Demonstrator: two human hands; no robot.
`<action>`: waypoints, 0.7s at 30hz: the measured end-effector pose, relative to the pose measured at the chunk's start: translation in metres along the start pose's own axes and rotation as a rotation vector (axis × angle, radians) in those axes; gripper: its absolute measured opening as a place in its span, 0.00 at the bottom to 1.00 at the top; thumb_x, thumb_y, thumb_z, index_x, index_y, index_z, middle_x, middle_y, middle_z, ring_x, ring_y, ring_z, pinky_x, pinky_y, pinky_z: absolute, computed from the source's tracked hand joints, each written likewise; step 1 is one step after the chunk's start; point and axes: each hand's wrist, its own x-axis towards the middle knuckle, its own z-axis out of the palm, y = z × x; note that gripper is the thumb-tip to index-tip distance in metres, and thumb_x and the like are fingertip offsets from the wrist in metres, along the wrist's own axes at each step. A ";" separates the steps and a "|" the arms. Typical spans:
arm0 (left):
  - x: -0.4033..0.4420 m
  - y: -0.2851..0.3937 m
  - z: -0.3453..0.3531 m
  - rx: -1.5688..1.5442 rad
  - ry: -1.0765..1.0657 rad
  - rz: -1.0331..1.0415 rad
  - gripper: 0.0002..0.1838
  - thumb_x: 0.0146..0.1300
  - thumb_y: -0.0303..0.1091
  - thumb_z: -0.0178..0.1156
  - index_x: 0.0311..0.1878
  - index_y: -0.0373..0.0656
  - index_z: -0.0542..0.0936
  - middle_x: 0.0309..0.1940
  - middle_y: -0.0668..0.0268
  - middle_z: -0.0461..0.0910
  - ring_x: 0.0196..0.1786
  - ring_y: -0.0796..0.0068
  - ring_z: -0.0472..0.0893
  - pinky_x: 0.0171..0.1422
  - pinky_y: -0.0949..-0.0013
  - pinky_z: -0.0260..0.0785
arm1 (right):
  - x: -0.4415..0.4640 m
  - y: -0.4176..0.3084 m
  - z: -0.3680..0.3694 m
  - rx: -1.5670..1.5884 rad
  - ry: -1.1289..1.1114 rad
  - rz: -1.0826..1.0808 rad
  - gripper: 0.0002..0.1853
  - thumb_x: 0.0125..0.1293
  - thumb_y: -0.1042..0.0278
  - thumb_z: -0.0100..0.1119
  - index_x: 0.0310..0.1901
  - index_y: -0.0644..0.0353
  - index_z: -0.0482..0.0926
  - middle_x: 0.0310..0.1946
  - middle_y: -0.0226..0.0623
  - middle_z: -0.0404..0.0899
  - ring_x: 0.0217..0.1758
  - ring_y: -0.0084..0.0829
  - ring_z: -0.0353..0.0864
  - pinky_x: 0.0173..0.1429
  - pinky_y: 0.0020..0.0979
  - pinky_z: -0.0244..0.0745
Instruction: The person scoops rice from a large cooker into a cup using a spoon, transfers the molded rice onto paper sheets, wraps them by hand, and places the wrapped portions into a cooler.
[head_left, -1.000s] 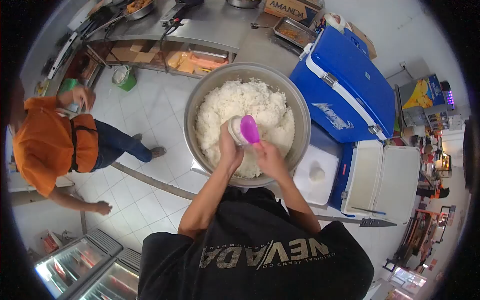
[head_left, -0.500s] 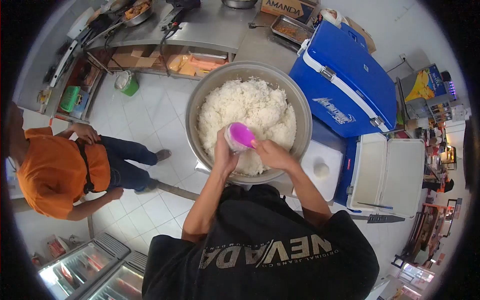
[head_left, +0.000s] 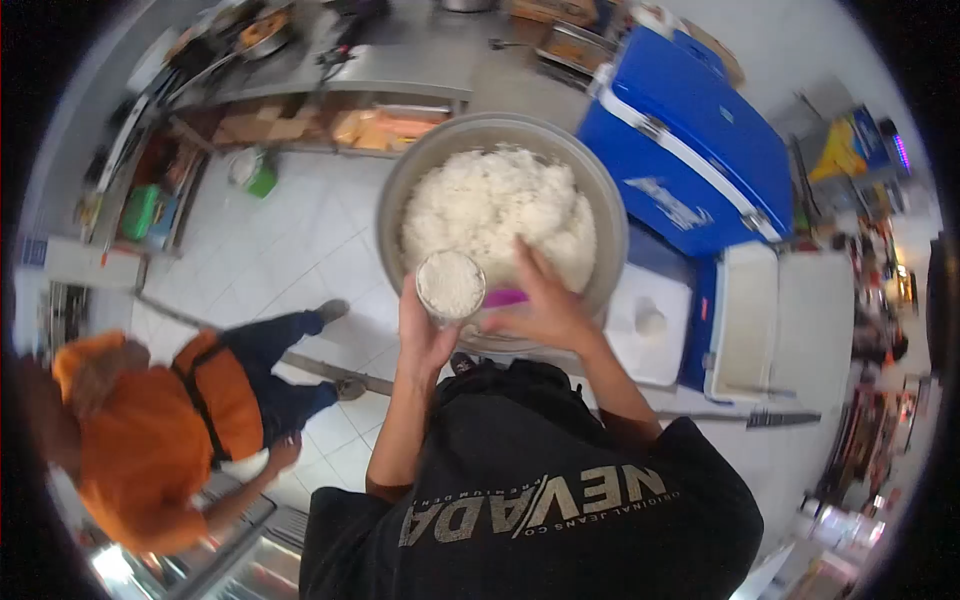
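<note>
A large metal pot (head_left: 392, 205) holds a heap of white rice (head_left: 495, 205). My left hand (head_left: 424, 335) is wrapped round a small clear cup packed with rice (head_left: 450, 286), over the pot's near left edge. Just right of the cup, my right hand (head_left: 545, 305) is blurred, its fingers apart. A purple spoon (head_left: 505, 298) shows partly beside and beneath that hand, inside the pot.
Right of the pot, a white board (head_left: 625, 335) bears a round white lump (head_left: 650, 320). Beyond are a blue cooler (head_left: 685, 140) and an open white-lined cooler (head_left: 745, 325). At left stands a person in orange (head_left: 150, 440). A steel counter (head_left: 410, 50) spans the back.
My left hand has moved left and nearer to me with the cup, now filled to the top. My right hand has let go of the spoon and opened. The person in orange has come nearer.
</note>
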 end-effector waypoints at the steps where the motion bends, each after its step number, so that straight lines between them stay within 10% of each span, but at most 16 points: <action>1: -0.010 -0.007 0.015 0.049 0.008 -0.050 0.25 0.80 0.48 0.40 0.65 0.41 0.73 0.61 0.59 0.79 0.62 0.60 0.79 0.65 0.52 0.74 | -0.004 -0.002 0.007 0.294 0.042 -0.063 0.66 0.50 0.42 0.79 0.78 0.69 0.46 0.74 0.59 0.59 0.75 0.51 0.65 0.75 0.46 0.62; 9: -0.040 -0.062 0.049 0.523 -0.035 -0.420 0.36 0.79 0.60 0.39 0.72 0.38 0.65 0.69 0.54 0.70 0.70 0.56 0.71 0.72 0.50 0.65 | -0.114 0.010 -0.009 0.442 0.569 0.196 0.61 0.38 0.63 0.88 0.72 0.66 0.57 0.61 0.49 0.75 0.69 0.43 0.72 0.74 0.42 0.65; 13: -0.032 -0.054 0.017 0.587 -0.143 -0.168 0.31 0.79 0.57 0.45 0.70 0.40 0.69 0.64 0.57 0.75 0.66 0.60 0.75 0.68 0.54 0.68 | -0.188 0.075 0.010 0.290 0.728 0.421 0.57 0.38 0.63 0.87 0.69 0.67 0.61 0.58 0.47 0.76 0.65 0.44 0.75 0.73 0.44 0.66; 18: -0.027 -0.043 0.000 0.677 -0.052 -0.035 0.09 0.71 0.29 0.63 0.51 0.38 0.81 0.49 0.64 0.82 0.47 0.76 0.81 0.59 0.65 0.73 | -0.203 0.146 0.084 0.173 0.738 0.612 0.45 0.40 0.65 0.84 0.62 0.63 0.70 0.56 0.44 0.76 0.62 0.43 0.76 0.74 0.47 0.64; 21: -0.031 -0.038 0.000 0.818 -0.141 0.043 0.06 0.68 0.24 0.64 0.46 0.40 0.80 0.49 0.64 0.82 0.52 0.74 0.81 0.61 0.67 0.74 | -0.194 0.142 0.069 -0.199 0.754 0.220 0.49 0.41 0.65 0.84 0.65 0.60 0.66 0.58 0.44 0.75 0.66 0.43 0.73 0.74 0.47 0.66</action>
